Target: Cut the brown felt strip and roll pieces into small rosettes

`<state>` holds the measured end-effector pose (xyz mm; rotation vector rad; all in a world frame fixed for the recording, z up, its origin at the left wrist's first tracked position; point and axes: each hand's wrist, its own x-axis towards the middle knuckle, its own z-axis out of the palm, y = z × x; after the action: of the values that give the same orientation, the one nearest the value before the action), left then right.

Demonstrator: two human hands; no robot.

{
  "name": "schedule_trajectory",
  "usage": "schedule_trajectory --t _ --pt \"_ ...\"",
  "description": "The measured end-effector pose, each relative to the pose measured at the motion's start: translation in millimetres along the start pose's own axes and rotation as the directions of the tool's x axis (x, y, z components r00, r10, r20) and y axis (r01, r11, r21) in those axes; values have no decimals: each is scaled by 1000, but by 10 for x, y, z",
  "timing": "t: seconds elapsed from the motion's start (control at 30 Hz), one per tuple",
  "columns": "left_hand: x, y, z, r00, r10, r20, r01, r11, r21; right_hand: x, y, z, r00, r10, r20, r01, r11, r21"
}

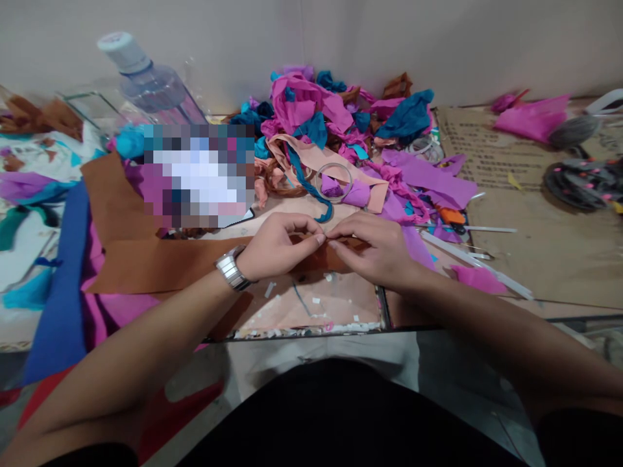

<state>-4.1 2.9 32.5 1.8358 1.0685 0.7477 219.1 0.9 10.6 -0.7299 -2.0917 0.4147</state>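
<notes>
My left hand (pixel 285 246), with a metal-banded watch (pixel 233 268) on its wrist, is closed in a pinch of thumb and forefinger. My right hand (pixel 372 250) pinches just beside it, and the fingertips of the two nearly meet. Both hold the upper edge of a brown strip (pixel 189 259), which looks like crepe paper or cloth. It runs left from under my hands across the table, where a wider brown sheet (pixel 117 201) lies. The exact grip is partly hidden by my fingers. Close above the fingertips lie a twisted teal strip (pixel 304 175) and a clear ring (pixel 333 181).
Crumpled pink, purple and teal scraps (pixel 316 107) are heaped against the wall. A capped clear bottle (pixel 150 84) stands back left, beside a blurred-out patch. White sticks (pixel 479 266), orange-handled scissors (pixel 450 215), cardboard (pixel 535 246) and a dark coil (pixel 577 185) lie right. Blue material (pixel 63 279) hangs over the left edge.
</notes>
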Motion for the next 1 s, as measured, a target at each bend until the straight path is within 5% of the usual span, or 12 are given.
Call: schedule_trajectory --t 0.7,1.0 --pt "-4 6 19 1000 -6 -17 6 1000 15 5 23 1 1000 -7 2 7 1000 -27" --pt "-14 -24 28 996 79 -53 -72 991 114 15 6 1 999 44 -19 -45 999 -29"
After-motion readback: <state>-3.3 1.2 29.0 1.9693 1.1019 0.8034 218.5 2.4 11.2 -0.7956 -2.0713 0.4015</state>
